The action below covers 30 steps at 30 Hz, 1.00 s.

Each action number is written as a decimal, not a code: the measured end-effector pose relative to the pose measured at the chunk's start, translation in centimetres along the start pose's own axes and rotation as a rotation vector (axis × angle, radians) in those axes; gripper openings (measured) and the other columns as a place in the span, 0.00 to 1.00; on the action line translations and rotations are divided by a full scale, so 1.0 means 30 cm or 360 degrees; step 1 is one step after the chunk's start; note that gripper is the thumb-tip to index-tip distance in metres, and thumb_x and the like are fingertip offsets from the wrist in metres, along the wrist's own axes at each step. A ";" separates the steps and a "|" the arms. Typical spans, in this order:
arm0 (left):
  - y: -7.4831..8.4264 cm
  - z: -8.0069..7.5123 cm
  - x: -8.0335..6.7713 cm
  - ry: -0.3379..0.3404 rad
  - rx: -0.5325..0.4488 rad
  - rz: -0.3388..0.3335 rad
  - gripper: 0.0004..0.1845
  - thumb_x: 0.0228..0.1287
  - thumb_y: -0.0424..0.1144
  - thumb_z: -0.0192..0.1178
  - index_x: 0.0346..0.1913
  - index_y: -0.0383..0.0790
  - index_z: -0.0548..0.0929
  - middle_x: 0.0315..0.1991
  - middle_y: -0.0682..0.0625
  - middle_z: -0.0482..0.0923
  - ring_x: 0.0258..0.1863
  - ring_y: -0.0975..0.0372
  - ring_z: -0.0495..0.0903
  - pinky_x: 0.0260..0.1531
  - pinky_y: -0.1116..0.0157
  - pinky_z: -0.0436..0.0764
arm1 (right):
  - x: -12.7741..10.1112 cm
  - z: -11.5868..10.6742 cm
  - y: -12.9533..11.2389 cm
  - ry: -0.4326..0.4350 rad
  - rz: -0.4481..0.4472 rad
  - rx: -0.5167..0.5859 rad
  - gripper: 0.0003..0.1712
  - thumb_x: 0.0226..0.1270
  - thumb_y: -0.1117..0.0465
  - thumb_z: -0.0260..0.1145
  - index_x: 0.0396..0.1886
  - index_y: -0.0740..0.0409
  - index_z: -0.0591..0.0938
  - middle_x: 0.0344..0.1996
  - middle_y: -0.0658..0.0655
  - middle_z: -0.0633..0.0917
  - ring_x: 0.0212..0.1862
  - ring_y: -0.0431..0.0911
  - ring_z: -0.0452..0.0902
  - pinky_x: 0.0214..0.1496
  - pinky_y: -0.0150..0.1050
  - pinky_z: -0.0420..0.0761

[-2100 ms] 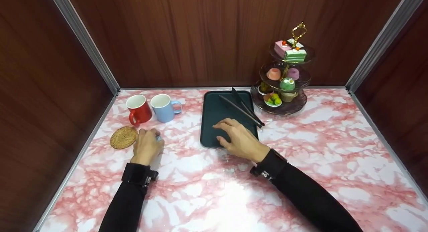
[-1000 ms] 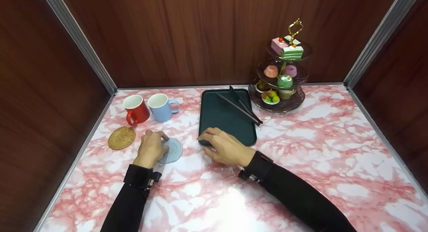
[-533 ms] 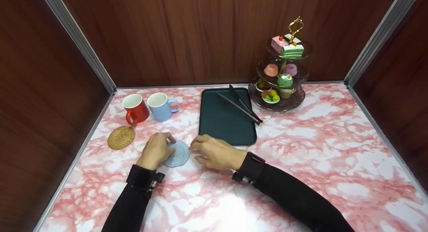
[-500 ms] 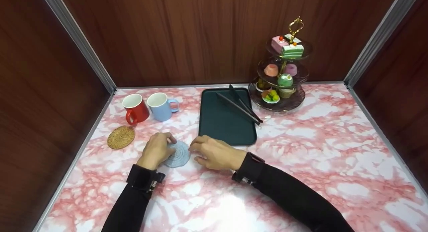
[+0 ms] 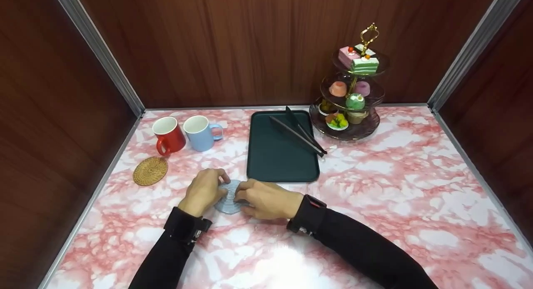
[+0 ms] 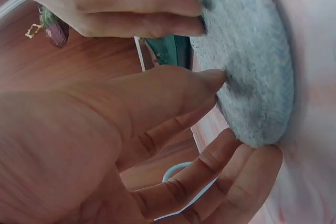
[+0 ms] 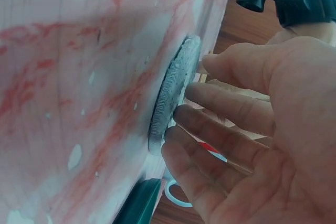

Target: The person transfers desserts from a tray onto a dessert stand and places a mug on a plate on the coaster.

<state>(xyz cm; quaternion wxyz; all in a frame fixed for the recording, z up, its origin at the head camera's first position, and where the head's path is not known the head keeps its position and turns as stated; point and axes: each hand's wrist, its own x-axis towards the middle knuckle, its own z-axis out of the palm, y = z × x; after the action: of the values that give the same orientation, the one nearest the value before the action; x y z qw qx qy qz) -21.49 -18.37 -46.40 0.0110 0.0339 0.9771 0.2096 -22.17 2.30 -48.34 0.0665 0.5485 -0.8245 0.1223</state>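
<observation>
A round light-blue woven coaster (image 5: 229, 201) lies on the marbled tabletop between both hands. My left hand (image 5: 204, 193) holds its left side: in the left wrist view the thumb (image 6: 205, 81) presses on the coaster's top while curled fingers (image 6: 257, 174) meet its rim. From the other side, my right hand (image 5: 272, 200) reaches over the coaster with relaxed fingers. Seen from the right wrist, these fingertips (image 7: 184, 114) touch the coaster (image 7: 170, 95) along its upper face and edge, and the thumb stands near its near end.
Behind the left hand are a brown woven coaster (image 5: 150, 171), a red mug (image 5: 174, 140) and a light-blue mug (image 5: 202, 139). A dark green tray (image 5: 270, 155) bears black tongs (image 5: 296, 135). At the back right stands a three-tier dessert stand (image 5: 366, 124) with small cakes.
My left hand has dragged the blue coaster to the right and nearer to me, away from the brown coaster. My right hand has come left from over the tray and now meets the coaster.
</observation>
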 end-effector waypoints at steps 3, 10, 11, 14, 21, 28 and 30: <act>0.011 0.003 -0.003 -0.0020 0.0005 0.0010 0.13 0.45 0.34 0.66 0.37 0.51 0.83 0.32 0.50 0.79 0.29 0.60 0.75 0.25 0.64 0.72 | -0.008 -0.001 0.004 0.0007 0.0005 0.0018 0.14 0.57 0.54 0.63 0.44 0.49 0.82 0.41 0.45 0.78 0.42 0.38 0.73 0.44 0.31 0.76; 0.036 0.021 -0.011 -0.0005 -0.0012 0.0127 0.14 0.43 0.33 0.66 0.36 0.49 0.83 0.30 0.49 0.80 0.27 0.61 0.75 0.27 0.64 0.73 | -0.041 0.003 0.020 0.0040 0.0040 0.0051 0.11 0.58 0.55 0.62 0.40 0.48 0.83 0.40 0.44 0.78 0.43 0.38 0.73 0.46 0.33 0.76; 0.041 0.024 -0.013 0.0003 -0.0016 0.0150 0.14 0.43 0.33 0.66 0.36 0.49 0.83 0.30 0.49 0.80 0.27 0.61 0.75 0.27 0.64 0.73 | -0.047 0.002 0.022 0.0047 0.0045 0.0058 0.10 0.58 0.55 0.62 0.40 0.47 0.83 0.40 0.44 0.78 0.43 0.38 0.73 0.46 0.33 0.76; 0.053 0.032 -0.017 0.0022 -0.0026 0.0202 0.14 0.41 0.33 0.68 0.36 0.49 0.84 0.29 0.49 0.81 0.27 0.61 0.75 0.28 0.64 0.74 | -0.062 -0.002 0.032 0.0066 0.0058 0.0094 0.09 0.57 0.56 0.63 0.39 0.47 0.83 0.39 0.44 0.79 0.43 0.39 0.73 0.46 0.33 0.76; 0.087 0.050 -0.026 0.0002 -0.0046 0.0245 0.14 0.42 0.35 0.69 0.36 0.48 0.84 0.31 0.49 0.80 0.29 0.61 0.75 0.30 0.64 0.75 | -0.102 -0.013 0.052 0.0100 0.0067 0.0136 0.08 0.58 0.57 0.63 0.37 0.47 0.83 0.38 0.44 0.79 0.42 0.37 0.73 0.46 0.32 0.76; 0.120 0.074 -0.036 -0.0033 -0.0030 0.0278 0.15 0.44 0.38 0.70 0.39 0.48 0.83 0.34 0.48 0.80 0.34 0.60 0.75 0.36 0.62 0.76 | -0.148 -0.030 0.071 0.0109 0.0096 0.0197 0.07 0.57 0.59 0.64 0.36 0.48 0.84 0.37 0.44 0.80 0.40 0.37 0.74 0.45 0.32 0.76; 0.129 0.083 -0.040 -0.0040 -0.0038 0.0308 0.16 0.44 0.38 0.71 0.40 0.47 0.83 0.35 0.47 0.79 0.35 0.59 0.75 0.36 0.62 0.75 | -0.162 -0.036 0.076 0.0111 0.0099 0.0220 0.07 0.55 0.60 0.65 0.35 0.48 0.84 0.36 0.44 0.80 0.40 0.37 0.74 0.45 0.32 0.77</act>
<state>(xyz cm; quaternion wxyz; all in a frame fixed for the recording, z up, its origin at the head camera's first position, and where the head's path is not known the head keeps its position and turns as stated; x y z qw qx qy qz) -19.97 -13.92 -47.07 0.0034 0.1308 0.9665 0.2208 -22.40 7.76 -48.79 0.0534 0.5211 -0.8280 0.2000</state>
